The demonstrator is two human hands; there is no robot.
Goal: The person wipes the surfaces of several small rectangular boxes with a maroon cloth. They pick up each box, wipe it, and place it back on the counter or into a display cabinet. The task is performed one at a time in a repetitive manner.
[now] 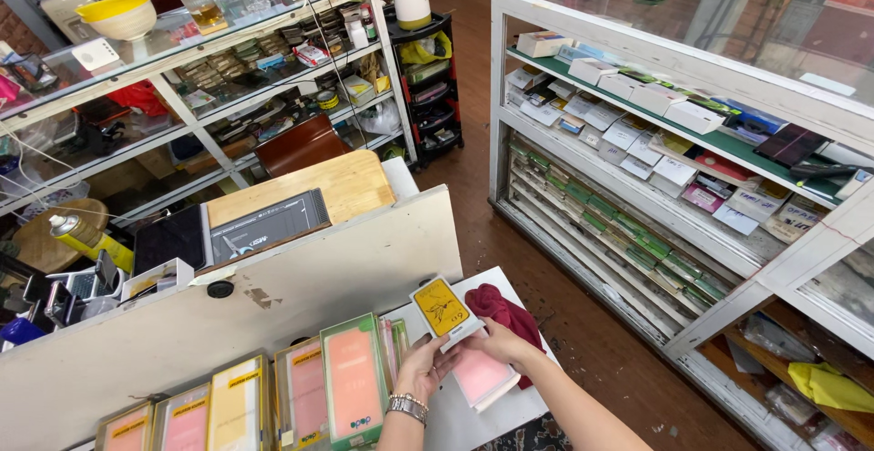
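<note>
Both of my hands hold a small flat package (445,310) with a yellow panel and white border, tilted up over a white counter (464,419). My left hand (424,366), with a metal watch on its wrist, grips its lower left edge. My right hand (497,340) grips its lower right edge. Under the hands lies a pink flat package (480,376) on the counter. A dark red cloth (505,314) lies bunched just behind my right hand.
A row of upright pink and yellow packages (273,401) stands left of my hands against a white partition (273,296). A white glass display case (692,141) full of small boxes fills the right side. Cluttered shelves (228,69) and a wooden desk (337,187) stand behind.
</note>
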